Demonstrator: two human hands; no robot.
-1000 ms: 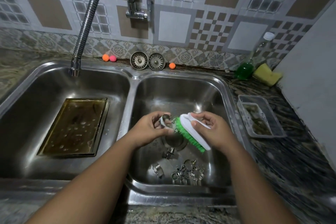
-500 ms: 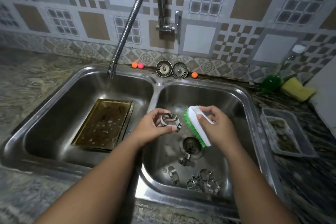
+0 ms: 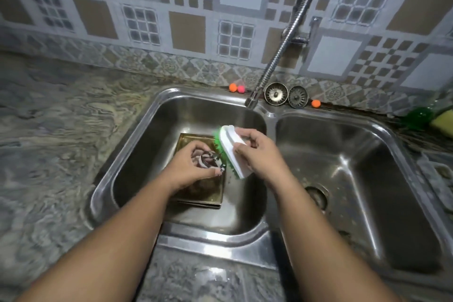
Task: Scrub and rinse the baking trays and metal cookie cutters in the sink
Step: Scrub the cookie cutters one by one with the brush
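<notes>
Cookie cutter (image 3: pixel 207 158) pinched in L hand (image 3: pixel 188 169) fingertips, above baking tray (image 3: pixel 213 197) in L basin (image 3: pixel 137 154). Tray flat on basin floor, long axis front-back, nearer divider side; bare steel shows to its left. R hand (image 3: pixel 257 154) wrapped round scrub brush (image 3: pixel 232 152), long axis front-back, green bristles facing cutter, just beside it. Faucet spout (image 3: pixel 269 73) ends over basin's back-right corner.

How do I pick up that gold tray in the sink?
Pinch the raised rim of the tray at its near edge, coming from the front. It lies flat on the floor of the left basin, so probably only the rim offers a hold.
</notes>
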